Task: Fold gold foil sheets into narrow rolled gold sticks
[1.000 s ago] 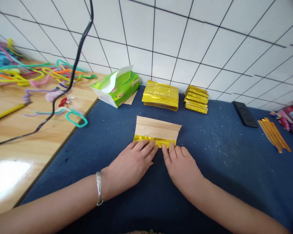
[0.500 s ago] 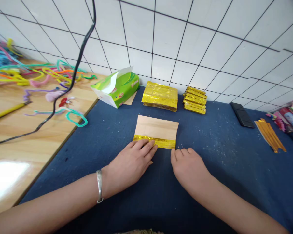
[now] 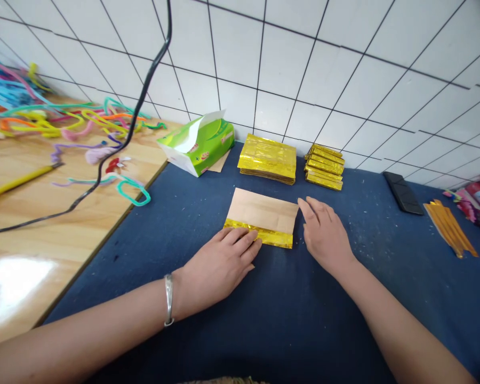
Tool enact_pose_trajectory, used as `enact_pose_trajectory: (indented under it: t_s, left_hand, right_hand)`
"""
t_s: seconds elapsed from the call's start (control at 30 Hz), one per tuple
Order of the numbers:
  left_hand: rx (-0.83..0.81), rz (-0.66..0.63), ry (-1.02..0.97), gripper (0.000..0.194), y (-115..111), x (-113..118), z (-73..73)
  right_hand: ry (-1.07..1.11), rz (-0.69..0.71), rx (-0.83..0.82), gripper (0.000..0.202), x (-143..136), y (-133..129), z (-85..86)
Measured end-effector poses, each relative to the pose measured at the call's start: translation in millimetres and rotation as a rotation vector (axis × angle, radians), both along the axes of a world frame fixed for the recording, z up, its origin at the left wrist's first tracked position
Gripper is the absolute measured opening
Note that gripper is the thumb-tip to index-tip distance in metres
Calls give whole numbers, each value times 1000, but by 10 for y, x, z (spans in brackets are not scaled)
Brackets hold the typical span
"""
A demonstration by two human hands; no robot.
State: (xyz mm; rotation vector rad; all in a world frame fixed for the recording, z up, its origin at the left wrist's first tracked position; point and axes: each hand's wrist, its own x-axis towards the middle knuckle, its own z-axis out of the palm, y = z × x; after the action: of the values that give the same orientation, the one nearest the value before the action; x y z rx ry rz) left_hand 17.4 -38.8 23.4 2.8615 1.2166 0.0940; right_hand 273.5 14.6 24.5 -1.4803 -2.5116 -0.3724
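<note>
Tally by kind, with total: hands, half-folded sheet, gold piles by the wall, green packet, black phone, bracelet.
Hands: 2 (left hand, right hand)
Half-folded sheet: 1
Gold piles: 2 (wide stack, narrow pile)
Green packet: 1
Black phone: 1
Bracelet: 1
Total: 8

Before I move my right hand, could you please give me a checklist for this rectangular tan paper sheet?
1. Tan paper sheet with shiny gold strip on dark blue surface: ok.
2. Left hand on the gold strip: ok.
3. Right hand touching the sheet's far right corner: cannot tell.
4. Larger stack of shiny gold sheets apart from both hands: ok.
5. Black rectangular phone apart from the sheet: ok.
</note>
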Motion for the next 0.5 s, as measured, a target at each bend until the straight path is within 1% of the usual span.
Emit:
enact_pose_trajectory:
  t_s: [0.07, 0.17, 0.5]
  left_hand:
    - [-4, 1, -4, 41, 4, -2, 2]
    - [-13, -9, -4, 40, 11, -7, 10]
    - [-7, -24, -17, 39, 16, -11, -2]
  right_hand:
    - [-32, 13, 0, 59, -14, -17, -12]
    - [-56, 31, 8, 60, -17, -23, -26]
    - [-44, 123, 44, 44, 50, 34, -120]
